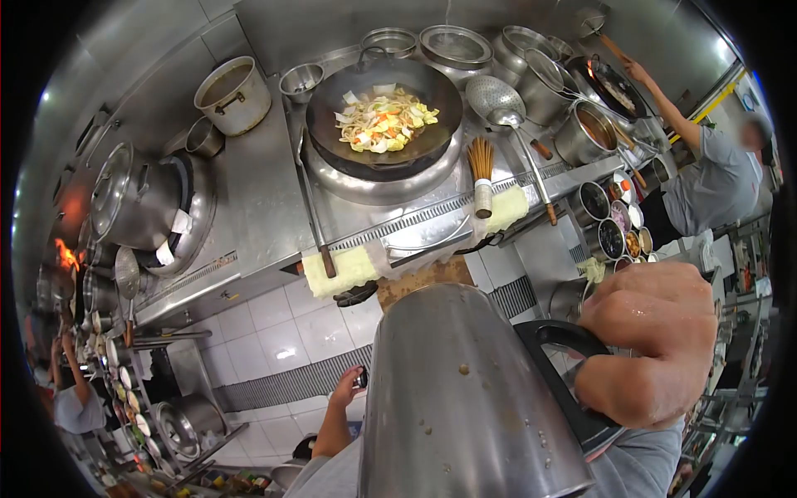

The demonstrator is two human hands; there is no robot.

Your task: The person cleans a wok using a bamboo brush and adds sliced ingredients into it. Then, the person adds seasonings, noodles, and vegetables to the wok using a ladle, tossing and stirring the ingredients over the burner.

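My right hand (652,344) is closed around the black handle of a large stainless steel jug (465,390). The jug is raised close to the camera, with drops on its side. Lower down, my left hand (344,388) is beside the jug, its fingers curled at a small dark object (362,378) that I cannot make out. Beyond the jug, a black wok (332,149) sits on a round burner ring. In it lie sliced cabbage, orange pieces and pale strips (386,120). The jug hides much of my body.
A long-handled utensil (311,199), bamboo brush (481,174), ladle (523,149) and perforated skimmer (496,98) lie around the wok. Folded yellow cloths (344,270) line the stove edge. Pots stand on both sides. A co-worker (718,174) handles a flaming wok (610,87) on the right.
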